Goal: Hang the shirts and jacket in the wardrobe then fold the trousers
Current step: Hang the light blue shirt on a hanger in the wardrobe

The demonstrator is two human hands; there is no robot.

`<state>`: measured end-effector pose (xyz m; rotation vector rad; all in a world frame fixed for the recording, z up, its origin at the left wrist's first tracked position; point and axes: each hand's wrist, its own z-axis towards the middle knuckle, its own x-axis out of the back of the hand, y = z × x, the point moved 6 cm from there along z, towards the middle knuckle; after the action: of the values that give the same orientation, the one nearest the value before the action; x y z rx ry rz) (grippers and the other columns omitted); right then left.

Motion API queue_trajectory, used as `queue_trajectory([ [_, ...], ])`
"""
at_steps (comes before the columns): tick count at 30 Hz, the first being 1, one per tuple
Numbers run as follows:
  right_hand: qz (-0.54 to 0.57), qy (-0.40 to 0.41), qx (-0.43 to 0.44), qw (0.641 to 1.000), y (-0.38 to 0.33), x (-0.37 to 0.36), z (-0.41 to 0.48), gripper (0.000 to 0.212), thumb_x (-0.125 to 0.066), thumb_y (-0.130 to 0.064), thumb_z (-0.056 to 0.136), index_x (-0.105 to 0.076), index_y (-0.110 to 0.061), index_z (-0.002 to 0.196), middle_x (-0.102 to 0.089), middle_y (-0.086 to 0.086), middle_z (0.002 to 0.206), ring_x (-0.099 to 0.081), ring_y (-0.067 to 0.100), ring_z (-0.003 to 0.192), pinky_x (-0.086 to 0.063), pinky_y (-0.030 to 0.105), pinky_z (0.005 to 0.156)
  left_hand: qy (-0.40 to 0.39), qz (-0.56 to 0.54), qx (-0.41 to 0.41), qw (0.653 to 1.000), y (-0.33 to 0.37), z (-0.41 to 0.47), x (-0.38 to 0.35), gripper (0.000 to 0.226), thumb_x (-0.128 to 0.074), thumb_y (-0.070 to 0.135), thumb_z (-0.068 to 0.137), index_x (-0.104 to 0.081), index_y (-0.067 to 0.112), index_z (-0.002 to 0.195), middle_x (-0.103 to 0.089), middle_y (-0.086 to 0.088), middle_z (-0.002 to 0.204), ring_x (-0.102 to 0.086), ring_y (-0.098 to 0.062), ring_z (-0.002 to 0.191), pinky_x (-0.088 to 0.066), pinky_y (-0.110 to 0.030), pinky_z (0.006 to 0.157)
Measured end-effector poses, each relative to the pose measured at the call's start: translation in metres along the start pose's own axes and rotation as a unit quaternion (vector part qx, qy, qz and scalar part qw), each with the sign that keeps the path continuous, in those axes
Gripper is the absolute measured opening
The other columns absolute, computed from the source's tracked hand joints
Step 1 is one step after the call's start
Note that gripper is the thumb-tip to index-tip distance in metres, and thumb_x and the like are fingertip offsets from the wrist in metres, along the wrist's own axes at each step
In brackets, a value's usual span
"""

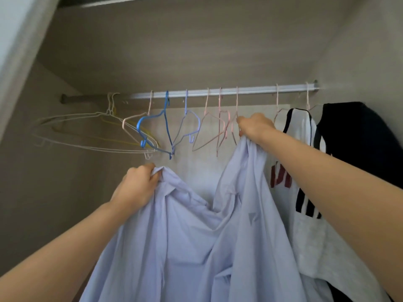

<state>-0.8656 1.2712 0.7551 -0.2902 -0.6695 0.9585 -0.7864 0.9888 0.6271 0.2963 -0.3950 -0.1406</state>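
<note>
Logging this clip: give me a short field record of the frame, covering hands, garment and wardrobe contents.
setting: wardrobe interior, rail across the top
left hand: grips the pale blue shirt near its collar
right hand: grips the shirt's other edge, raised beside a pink hanger; contact with it unclear
empty hangers: several, left and centre of the rail
already hung: white jersey, dark garment, at the right
shirt status: not yet on a hanger

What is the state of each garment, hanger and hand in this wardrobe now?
Pale lilac button shirt: held up by both hands, not yet hung.
Left hand: grips the shirt near its collar.
Right hand: grips the shirt's top edge.
Bright blue wire hanger: empty, on the silver rail.
White sleeveless top: hung.
Black garment: hung.
</note>
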Motion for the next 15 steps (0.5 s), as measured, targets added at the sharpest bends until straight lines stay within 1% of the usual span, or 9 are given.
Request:
queue_trajectory([
  [2,0.024,0.002,-0.007,1.000,-0.005,-0.002,-0.001,0.060,-0.034,-0.053,0.096,-0.058,-0.005,0.123,-0.063,0.011,0.118,-0.059,0.032,0.101,-0.045,0.032,0.079,-0.002,-0.003,-0.004,1.000,0.001,0.000,0.004,0.037,-0.045,0.029,0.101,-0.036,0.020,0.067,-0.058,-0.015,0.078,-0.054,-0.041,0.081,-0.045,-0.043,0.069],
  [4,0.035,-0.003,-0.010,0.999,-0.012,-0.003,-0.001,0.069,-0.029,-0.061,0.095,-0.057,-0.006,0.125,-0.063,0.010,0.120,-0.058,0.031,0.104,-0.046,0.035,0.086,-0.001,-0.006,-0.012,1.000,0.003,0.001,0.008,0.037,-0.045,0.029,0.101,-0.035,0.020,0.066,-0.056,-0.013,0.075,-0.053,-0.040,0.079,-0.043,-0.043,0.066],
  [6,0.048,-0.002,-0.013,0.999,-0.019,-0.002,-0.001,0.074,-0.026,-0.065,0.094,-0.059,-0.006,0.123,-0.063,0.010,0.120,-0.058,0.031,0.105,-0.047,0.036,0.090,0.000,-0.009,-0.017,1.000,0.005,0.001,0.012,0.037,-0.045,0.028,0.101,-0.036,0.020,0.066,-0.055,-0.013,0.074,-0.053,-0.040,0.078,-0.043,-0.043,0.067],
  [7,0.053,0.000,-0.014,0.998,-0.022,-0.001,-0.001,0.071,-0.029,-0.064,0.093,-0.061,-0.007,0.121,-0.063,0.009,0.118,-0.058,0.031,0.103,-0.048,0.036,0.088,-0.002,-0.011,-0.017,1.000,0.005,0.001,0.014,0.036,-0.045,0.029,0.101,-0.037,0.020,0.067,-0.056,-0.013,0.075,-0.053,-0.040,0.078,-0.045,-0.044,0.068],
  [8,0.056,0.000,-0.015,0.998,-0.025,0.000,-0.001,0.063,-0.036,-0.059,0.093,-0.063,-0.007,0.117,-0.064,0.009,0.115,-0.059,0.030,0.098,-0.048,0.034,0.082,-0.004,-0.012,-0.017,1.000,0.006,0.001,0.014,0.035,-0.044,0.030,0.101,-0.037,0.020,0.068,-0.056,-0.013,0.076,-0.053,-0.040,0.079,-0.047,-0.045,0.070],
  [10,0.047,-0.008,-0.017,0.999,-0.028,-0.001,-0.002,0.038,-0.051,-0.038,0.087,-0.066,-0.007,0.104,-0.067,0.009,0.101,-0.058,0.026,0.080,-0.045,0.030,0.067,-0.008,-0.014,-0.015,1.000,0.005,0.000,0.014,0.034,-0.044,0.030,0.101,-0.039,0.020,0.069,-0.058,-0.015,0.080,-0.054,-0.040,0.081,-0.048,-0.046,0.072],
  [12,0.041,-0.012,-0.016,0.999,-0.030,-0.004,-0.001,0.021,-0.054,-0.024,0.082,-0.064,-0.007,0.087,-0.066,0.009,0.090,-0.055,0.025,0.071,-0.043,0.028,0.064,-0.013,-0.014,-0.015,1.000,0.004,-0.001,0.012,0.033,-0.044,0.031,0.101,-0.040,0.019,0.070,-0.058,-0.015,0.081,-0.054,-0.041,0.082,-0.049,-0.046,0.074],
  [13,0.050,-0.012,-0.015,0.999,-0.031,-0.006,0.000,0.018,-0.053,-0.024,0.082,-0.061,-0.008,0.081,-0.068,0.008,0.091,-0.056,0.025,0.072,-0.044,0.029,0.066,-0.018,-0.012,-0.016,1.000,0.004,-0.002,0.011,0.033,-0.043,0.031,0.101,-0.040,0.019,0.070,-0.059,-0.015,0.082,-0.055,-0.041,0.082,-0.050,-0.047,0.075],
  [15,0.079,-0.011,-0.014,0.997,-0.033,-0.011,0.001,0.022,-0.051,-0.031,0.086,-0.056,-0.012,0.077,-0.072,0.007,0.094,-0.057,0.025,0.076,-0.044,0.030,0.068,-0.028,-0.009,-0.017,0.999,0.003,-0.003,0.009,0.032,-0.043,0.031,0.101,-0.043,0.017,0.073,-0.060,-0.015,0.083,-0.055,-0.041,0.082,-0.050,-0.048,0.075],
])
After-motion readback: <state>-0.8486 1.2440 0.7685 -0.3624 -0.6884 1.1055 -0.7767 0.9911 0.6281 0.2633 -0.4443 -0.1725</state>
